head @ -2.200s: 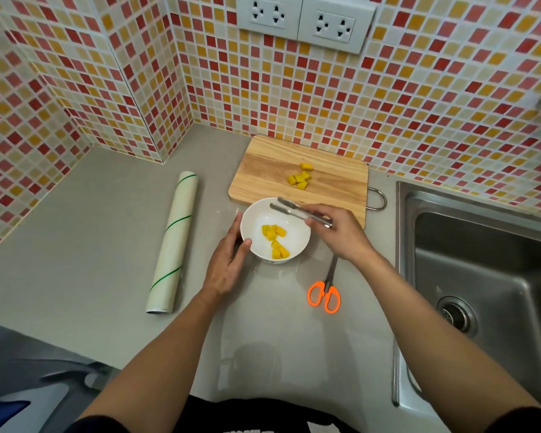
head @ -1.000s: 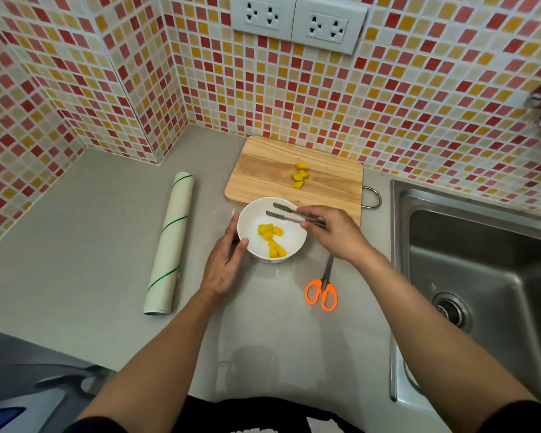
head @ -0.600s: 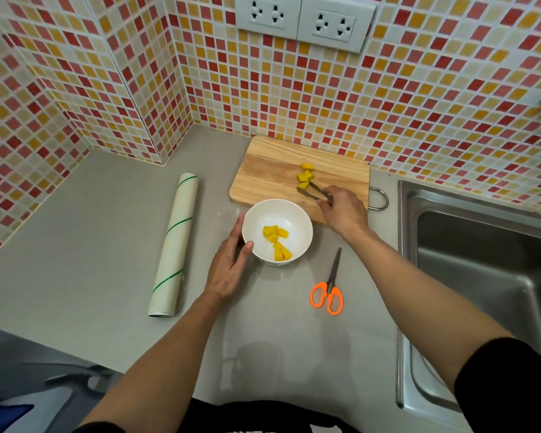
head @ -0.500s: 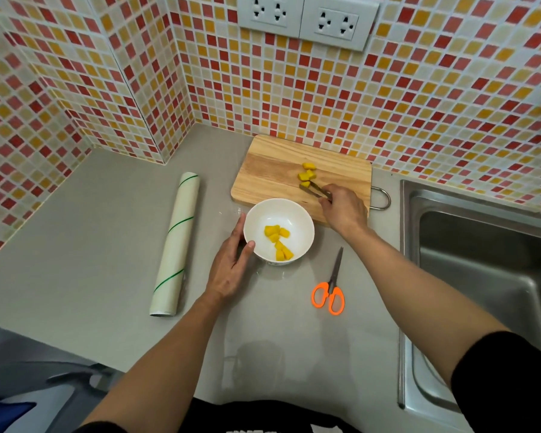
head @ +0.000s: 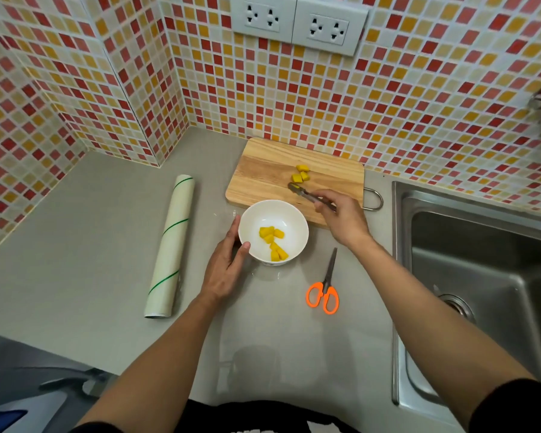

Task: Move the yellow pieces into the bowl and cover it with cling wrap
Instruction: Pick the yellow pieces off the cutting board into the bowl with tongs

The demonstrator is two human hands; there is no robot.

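A white bowl (head: 289, 214) stands on the grey counter just in front of a wooden cutting board (head: 263, 173) and holds several yellow pieces (head: 273, 242). A few more yellow pieces (head: 301, 175) lie on the board. My left hand (head: 224, 270) rests against the bowl's left side. My right hand (head: 344, 218) grips metal tongs (head: 306, 194), whose tips sit over the board, pinched on a yellow piece, just below the remaining pieces. The cling wrap roll (head: 169, 245) lies to the left of the bowl.
Orange-handled scissors (head: 324, 292) lie on the counter, right of the bowl. A steel sink (head: 481, 276) fills the right side. Tiled walls with sockets (head: 297, 21) close the back and left. A loose clear film piece seems to lie under the bowl.
My right hand carried the tongs from over the bowl back to the cutting board and closed them on a piece there. My left hand has stayed on the bowl.
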